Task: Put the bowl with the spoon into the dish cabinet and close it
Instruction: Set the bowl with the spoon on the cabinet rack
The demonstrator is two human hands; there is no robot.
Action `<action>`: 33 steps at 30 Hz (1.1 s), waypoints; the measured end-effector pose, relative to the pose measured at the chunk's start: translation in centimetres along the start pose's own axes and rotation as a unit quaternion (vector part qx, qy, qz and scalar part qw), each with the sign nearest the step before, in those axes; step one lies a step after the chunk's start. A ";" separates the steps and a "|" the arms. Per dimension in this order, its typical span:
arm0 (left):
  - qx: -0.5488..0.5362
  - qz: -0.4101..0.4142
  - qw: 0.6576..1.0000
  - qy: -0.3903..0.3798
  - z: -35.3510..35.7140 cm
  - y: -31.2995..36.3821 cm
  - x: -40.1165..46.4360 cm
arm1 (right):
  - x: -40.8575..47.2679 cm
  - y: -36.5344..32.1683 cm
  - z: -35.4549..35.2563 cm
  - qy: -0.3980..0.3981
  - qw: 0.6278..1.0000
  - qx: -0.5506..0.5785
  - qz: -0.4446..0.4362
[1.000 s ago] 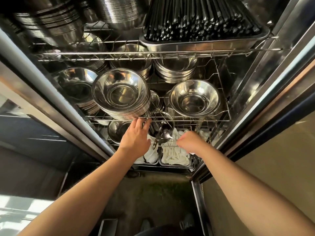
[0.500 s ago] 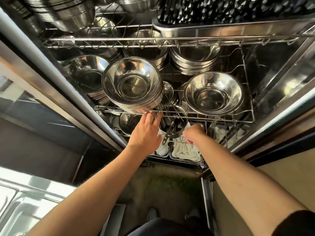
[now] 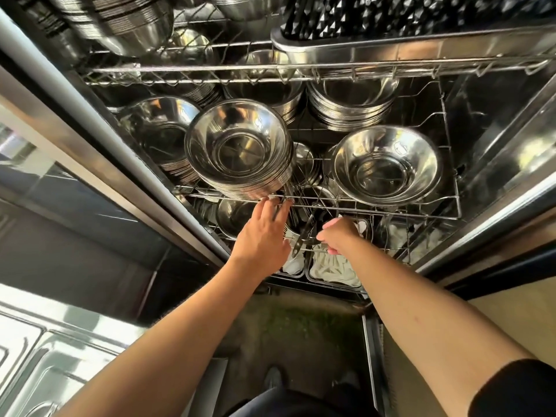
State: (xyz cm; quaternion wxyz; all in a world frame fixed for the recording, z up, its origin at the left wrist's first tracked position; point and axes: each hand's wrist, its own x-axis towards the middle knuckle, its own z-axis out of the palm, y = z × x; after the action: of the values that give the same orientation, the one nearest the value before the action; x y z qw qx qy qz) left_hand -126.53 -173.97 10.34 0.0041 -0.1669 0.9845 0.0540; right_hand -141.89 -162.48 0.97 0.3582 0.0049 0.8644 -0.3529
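The open steel dish cabinet fills the view. A small steel bowl with a spoon sits low in it, just under the front wire of the middle shelf, partly hidden by the wires. The spoon's handle sticks out toward me over the bowl's rim. My left hand grips the bowl's left side, fingers up at the shelf wire. My right hand is curled on its right side. Another steel bowl stands just left of it.
Stacks of steel bowls crowd the middle shelf right above my hands. A tray of black chopsticks lies on the top shelf. Trays of white items sit below my hands. The glass door stands open at left.
Both hands have carried the bowl with the spoon further in under the middle shelf, and the view has moved closer to the cabinet.
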 end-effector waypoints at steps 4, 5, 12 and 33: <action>0.002 0.001 1.000 -0.004 -0.3 -0.1 0.1 | -0.8 0.5 -0.2 -0.032 0.998 -0.038 -0.048; 0.003 0.003 1.000 -0.004 -0.4 -0.1 0.1 | -1.1 0.7 -0.3 -0.032 0.997 -0.046 -0.061; 0.029 0.029 0.999 -0.013 -1.0 -0.5 0.3 | -3.8 1.3 -1.3 0.013 0.987 -0.103 -0.119; -0.034 0.156 0.987 0.016 -7.1 5.3 5.0 | -17.3 -1.5 -15.5 0.233 0.904 -0.249 -0.256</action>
State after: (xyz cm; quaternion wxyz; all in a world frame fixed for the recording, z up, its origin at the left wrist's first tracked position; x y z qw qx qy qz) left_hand -132.96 -171.38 17.86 -0.0254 -0.0122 0.9960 0.0848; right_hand -139.01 -149.88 20.33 0.0335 -0.2237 0.9546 -0.1941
